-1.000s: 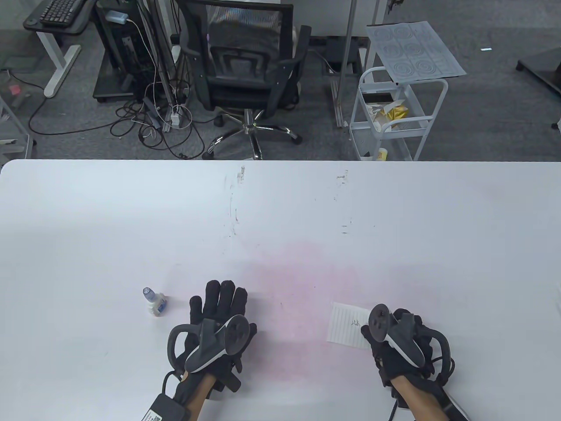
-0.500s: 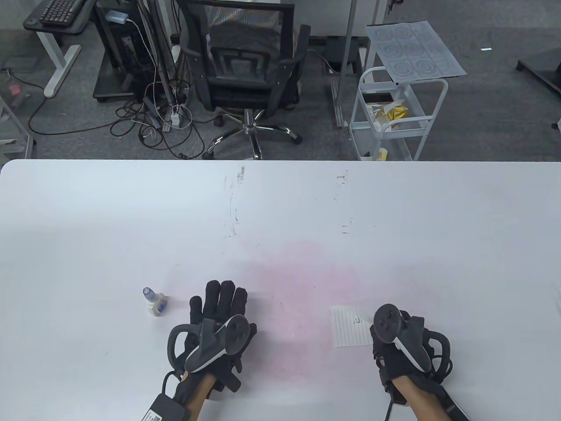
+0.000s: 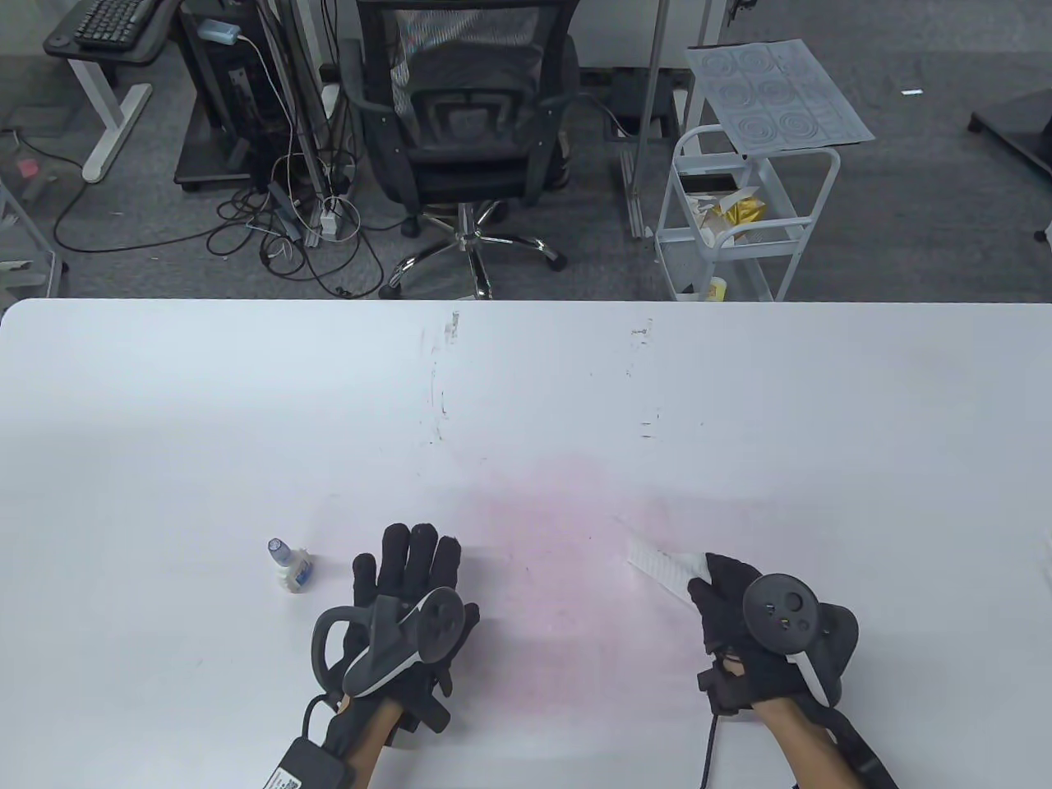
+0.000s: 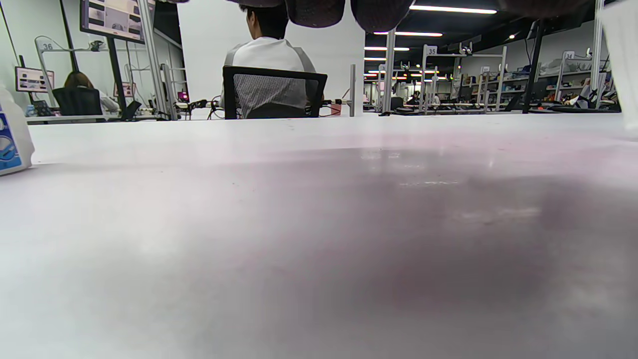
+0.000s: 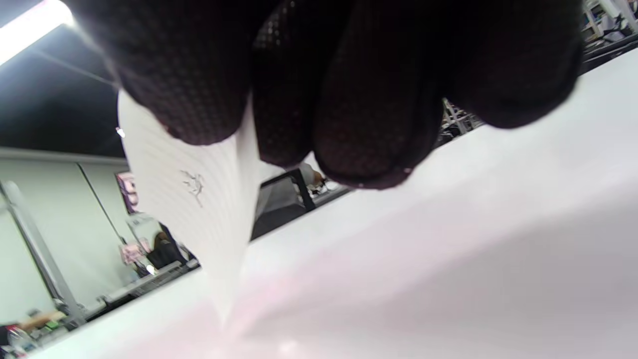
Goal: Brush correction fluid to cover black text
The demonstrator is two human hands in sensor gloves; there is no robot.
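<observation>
A small correction fluid bottle (image 3: 289,565) with a blue cap stands on the white table (image 3: 526,386), left of my left hand; its edge also shows in the left wrist view (image 4: 12,134). My left hand (image 3: 407,604) rests flat on the table, fingers spread, holding nothing. My right hand (image 3: 727,612) pinches a small lined paper slip (image 3: 664,567) by one edge and holds it lifted and tilted above the table. In the right wrist view the slip (image 5: 194,199) hangs from my fingers (image 5: 359,99) and shows a small black mark.
A faint pink stain (image 3: 567,542) covers the table between my hands. Beyond the far edge stand an office chair (image 3: 464,123) and a white wire cart (image 3: 740,214).
My right hand has taken hold of the paper slip, lifted it off the table and turned it on edge, moving a little right. The left hand and bottle have stayed still.
</observation>
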